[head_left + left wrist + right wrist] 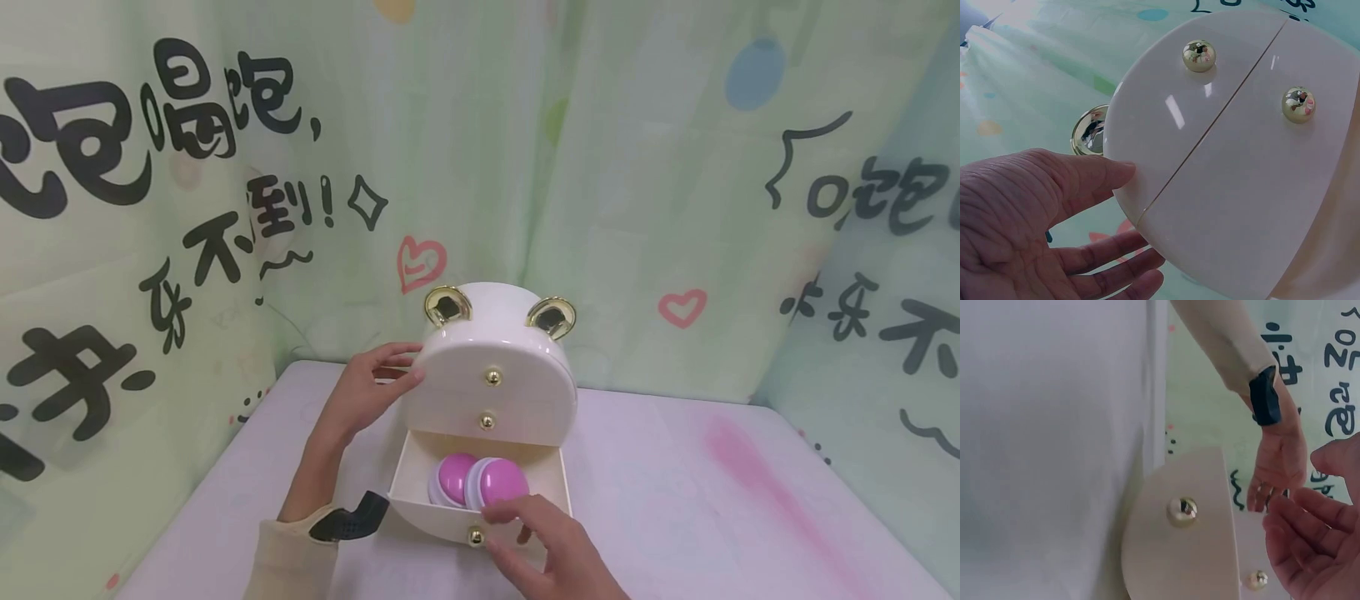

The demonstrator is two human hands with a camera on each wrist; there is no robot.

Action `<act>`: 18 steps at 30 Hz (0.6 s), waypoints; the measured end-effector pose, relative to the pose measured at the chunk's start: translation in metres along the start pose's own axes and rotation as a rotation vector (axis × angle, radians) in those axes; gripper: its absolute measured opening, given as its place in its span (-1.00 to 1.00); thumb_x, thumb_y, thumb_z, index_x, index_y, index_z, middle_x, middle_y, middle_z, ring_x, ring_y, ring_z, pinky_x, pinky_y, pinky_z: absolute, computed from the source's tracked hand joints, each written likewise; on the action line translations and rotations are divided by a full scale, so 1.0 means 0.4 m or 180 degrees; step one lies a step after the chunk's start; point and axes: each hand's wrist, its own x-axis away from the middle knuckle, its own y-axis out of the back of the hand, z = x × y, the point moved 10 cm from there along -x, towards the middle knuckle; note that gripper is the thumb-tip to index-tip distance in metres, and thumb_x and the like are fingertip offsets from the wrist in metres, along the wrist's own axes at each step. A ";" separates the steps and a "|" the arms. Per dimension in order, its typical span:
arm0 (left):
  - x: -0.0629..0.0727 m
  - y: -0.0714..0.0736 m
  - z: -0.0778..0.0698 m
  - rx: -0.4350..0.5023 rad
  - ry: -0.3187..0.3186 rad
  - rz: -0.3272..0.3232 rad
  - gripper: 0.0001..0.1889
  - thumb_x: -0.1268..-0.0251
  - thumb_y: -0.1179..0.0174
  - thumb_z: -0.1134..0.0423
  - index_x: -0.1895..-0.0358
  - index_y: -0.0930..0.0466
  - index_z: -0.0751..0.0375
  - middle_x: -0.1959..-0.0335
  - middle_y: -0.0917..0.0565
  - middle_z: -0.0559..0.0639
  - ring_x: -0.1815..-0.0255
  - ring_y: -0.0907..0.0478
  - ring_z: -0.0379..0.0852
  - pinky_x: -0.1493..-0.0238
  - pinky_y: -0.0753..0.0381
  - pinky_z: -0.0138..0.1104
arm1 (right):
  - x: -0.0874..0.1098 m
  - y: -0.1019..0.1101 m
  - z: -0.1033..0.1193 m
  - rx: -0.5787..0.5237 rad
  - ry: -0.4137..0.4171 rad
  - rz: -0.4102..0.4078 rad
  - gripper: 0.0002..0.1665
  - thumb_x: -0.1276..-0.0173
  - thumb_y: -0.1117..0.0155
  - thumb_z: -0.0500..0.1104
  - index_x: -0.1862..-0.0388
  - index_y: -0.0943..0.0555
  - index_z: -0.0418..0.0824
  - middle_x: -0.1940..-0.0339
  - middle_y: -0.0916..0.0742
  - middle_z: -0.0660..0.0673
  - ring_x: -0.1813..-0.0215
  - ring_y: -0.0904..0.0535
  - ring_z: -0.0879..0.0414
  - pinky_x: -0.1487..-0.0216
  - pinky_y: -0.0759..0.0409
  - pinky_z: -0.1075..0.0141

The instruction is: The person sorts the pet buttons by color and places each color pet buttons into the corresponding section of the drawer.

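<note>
A white rounded cabinet [450,400] with gold-rimmed ears [552,317] and gold knobs stands on the table. Its bottom drawer [427,514] is pulled out, and two round pink-and-white containers [505,483] lean together inside. My left hand [369,387] is at the cabinet's left side; in the left wrist view its thumb [1124,172] touches the front's edge while the other fingers extend behind. Beside the drawer's gold knob [476,536] hovers my right hand [558,546], fingers loosely bent with nothing in them. The right wrist view shows this hand [1319,544] next to the drawer front [1172,550].
The pale table [660,500] carries a pink streak [765,475] on the right. Behind and at both sides hangs a light green curtain [622,167] with dark writing and hearts. A dark band [350,518] is on my left wrist.
</note>
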 end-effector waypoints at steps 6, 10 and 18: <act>0.002 0.001 -0.002 -0.0004 0.0006 -0.0008 -0.50 -0.37 -0.35 0.19 -0.35 -0.56 0.14 -0.21 -0.66 0.26 -0.16 -0.63 0.21 -0.13 -0.64 0.08 | 0.011 -0.066 -0.022 -0.0793 -0.0332 0.0494 -0.74 -0.51 -0.28 -0.11 -0.06 -0.65 -0.22 0.17 -0.77 0.06 0.16 -0.63 0.30 0.19 -0.63 0.39; 0.002 0.001 -0.004 -0.0004 0.0003 -0.0008 -0.50 -0.37 -0.35 0.19 -0.35 -0.56 0.14 -0.21 -0.66 0.25 -0.15 -0.63 0.20 -0.12 -0.65 0.07 | 0.024 -0.105 -0.043 -0.1056 -0.0397 0.0626 -0.74 -0.50 -0.29 -0.14 -0.03 -0.65 -0.28 0.21 -0.76 0.06 0.17 -0.63 0.34 0.19 -0.63 0.41; 0.003 0.002 -0.005 0.0010 0.0003 0.0004 -0.50 -0.37 -0.35 0.19 -0.35 -0.56 0.14 -0.20 -0.66 0.26 -0.15 -0.63 0.21 -0.12 -0.65 0.07 | 0.041 -0.166 -0.084 -0.1313 -0.0494 0.0793 -0.77 -0.49 -0.28 -0.20 0.05 -0.65 -0.36 0.27 -0.76 0.08 0.23 -0.61 0.40 0.21 -0.62 0.42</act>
